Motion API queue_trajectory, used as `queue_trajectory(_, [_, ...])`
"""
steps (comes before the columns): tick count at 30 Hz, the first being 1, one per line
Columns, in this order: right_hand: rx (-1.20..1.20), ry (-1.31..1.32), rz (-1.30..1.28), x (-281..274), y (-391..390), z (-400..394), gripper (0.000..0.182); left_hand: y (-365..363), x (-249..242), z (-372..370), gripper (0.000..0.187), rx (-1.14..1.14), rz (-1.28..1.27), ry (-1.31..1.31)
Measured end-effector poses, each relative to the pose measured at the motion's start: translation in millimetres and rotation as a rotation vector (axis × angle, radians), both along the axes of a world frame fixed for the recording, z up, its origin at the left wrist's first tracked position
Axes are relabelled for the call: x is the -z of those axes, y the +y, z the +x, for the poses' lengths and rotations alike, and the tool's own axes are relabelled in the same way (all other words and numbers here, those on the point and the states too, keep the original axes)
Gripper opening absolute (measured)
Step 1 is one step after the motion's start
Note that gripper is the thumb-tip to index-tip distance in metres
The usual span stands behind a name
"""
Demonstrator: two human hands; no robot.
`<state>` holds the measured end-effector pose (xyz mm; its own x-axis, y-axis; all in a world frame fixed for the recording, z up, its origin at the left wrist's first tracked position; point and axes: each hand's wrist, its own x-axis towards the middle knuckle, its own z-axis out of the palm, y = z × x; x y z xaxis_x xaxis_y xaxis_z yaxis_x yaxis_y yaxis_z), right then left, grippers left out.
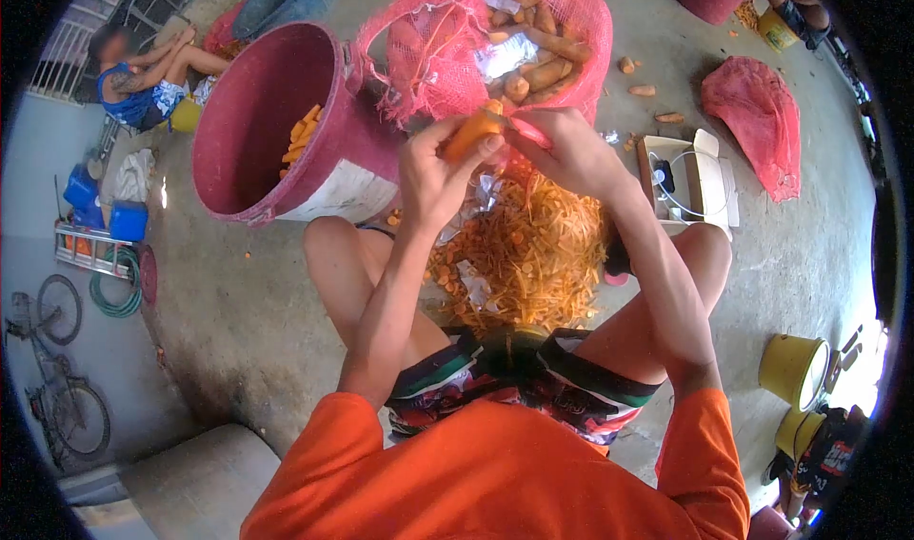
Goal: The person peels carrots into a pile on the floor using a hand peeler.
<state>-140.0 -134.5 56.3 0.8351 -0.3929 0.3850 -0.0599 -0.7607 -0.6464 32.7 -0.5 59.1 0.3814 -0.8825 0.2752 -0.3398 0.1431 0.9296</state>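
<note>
While seated low on a concrete floor (238, 302), viewed from above over an orange shirt (495, 473). Far left: a bicycle (57, 388), another person sitting. Next, a large red bucket (276, 121) tipped sideways, peeled carrots inside. Centre: left hand (433, 173) wrapped around a carrot (473, 132), fingers pressed shut on it, forearm angled up from the knee. Just right: right hand (571, 154) pinching a small pink peeler (529, 132) against the carrot, wrist bent inward. Below: heap of orange peelings (533, 254). Behind: pink mesh sack (495, 35) of carrots. Likely risk: blade slipping toward the left thumb, hands so close together.
</note>
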Motion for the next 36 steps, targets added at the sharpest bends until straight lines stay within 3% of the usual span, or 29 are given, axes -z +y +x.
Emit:
queue_trajectory(1, [0.014, 0.024, 0.031, 1.4, -1.7, 0.9, 0.025, 0.0, 1.1, 4.6, 0.034, 0.0, 0.001, 0.0])
queue_trajectory(2, [0.014, 0.025, 0.032, 8.6, -9.0, -1.1, 0.025, -0.6, 2.5, 10.6, 0.036, -0.019, -0.138, -0.172])
queue_trajectory(3, [0.091, 0.22, 0.08, 19.2, -23.1, -5.7, 0.028, -1.1, 3.9, 14.5, 0.038, -0.035, -0.278, -0.346])
queue_trajectory(5, [0.211, 0.493, 0.17, 28.4, -47.1, -8.8, 0.037, -0.5, -4.3, 17.6, 0.04, 0.014, -0.293, -0.343])
queue_trajectory(8, [0.198, 0.471, 0.199, 16.7, -44.6, -19.3, 0.035, 4.9, -6.8, 27.8, 0.043, 0.107, -0.28, -0.316])
queue_trajectory(10, [0.187, 0.478, 0.169, 22.7, -42.4, -21.6, 0.034, 9.3, -9.0, 41.0, 0.04, 0.344, -0.132, -0.273])
queue_trajectory(12, [0.073, 0.338, -0.029, 37.4, -40.6, -30.0, 0.035, 15.2, -1.9, 61.5, 0.048, 0.1, -0.097, 0.287])
queue_trajectory(13, [0.079, 0.339, -0.024, 31.2, -37.6, -33.2, 0.035, 6.7, -1.1, 81.0, 0.053, 0.255, -0.418, 1.048])
queue_trajectory(14, [0.105, 0.404, 0.02, 16.3, -34.2, -35.0, 0.037, 15.0, -17.5, 91.1, 0.039, 0.311, -0.588, 1.397])
queue_trajectory(16, [0.127, 0.463, 0.059, 9.7, -34.7, -37.1, 0.039, 25.2, 10.2, 154.9, 0.036, 0.464, -0.473, 1.959])
queue_trajectory(18, [0.174, 0.274, 0.072, 17.7, -43.7, -41.3, 0.028, 25.4, 29.4, 154.7, 0.034, 0.42, -0.435, 1.872])
queue_trajectory(20, [0.219, 0.26, 0.081, 4.1, -43.3, -44.4, 0.027, 12.8, 22.8, 118.4, 0.031, 0.302, -0.332, 1.589])
queue_trajectory(22, [0.266, 0.373, 0.061, -1.5, -52.5, -48.3, 0.027, -19.6, 20.4, 94.1, 0.028, 0.228, -0.085, 1.087])
queue_trajectory(24, [0.278, 0.363, 0.098, -3.8, -56.9, -49.7, 0.027, -61.8, 4.5, 42.6, 0.025, -0.082, 0.212, 0.294])
queue_trajectory(26, [0.293, 0.35, 0.137, -2.7, -56.6, -51.4, 0.027, -109.2, 42.7, 32.7, 0.025, -0.01, 0.04, -0.409])
queue_trajectory(27, [0.299, 0.355, 0.098, -1.6, -57.3, -51.9, 0.028, -128.8, 58.1, 29.7, 0.025, -0.006, 0.037, -0.413])
queue_trajectory(29, [0.313, 0.354, 0.053, 1.1, -61.7, -53.5, 0.029, -158.4, 76.8, 24.8, 0.032, -0.113, 0.029, -1.016])
queue_trajectory(32, [0.348, 0.342, 0.001, 4.7, -67.5, -62.1, 0.03, -169.5, 74.0, 21.0, 0.037, -0.044, 0.083, -1.141])
queue_trajectory(33, [0.381, 0.341, -0.016, 5.1, -69.6, -64.6, 0.03, -178.0, 65.0, 24.8, 0.037, 0.116, 0.419, -1.053])
queue_trajectory(34, [0.409, 0.342, -0.033, 5.0, -70.3, -66.9, 0.031, -174.5, 57.5, 26.7, 0.037, 0.124, 0.421, -1.056])
queue_trajectory(36, [0.408, 0.334, -0.012, 1.9, -74.7, -72.4, 0.03, -163.0, 45.9, 34.1, 0.036, 0.058, 0.291, -0.71])
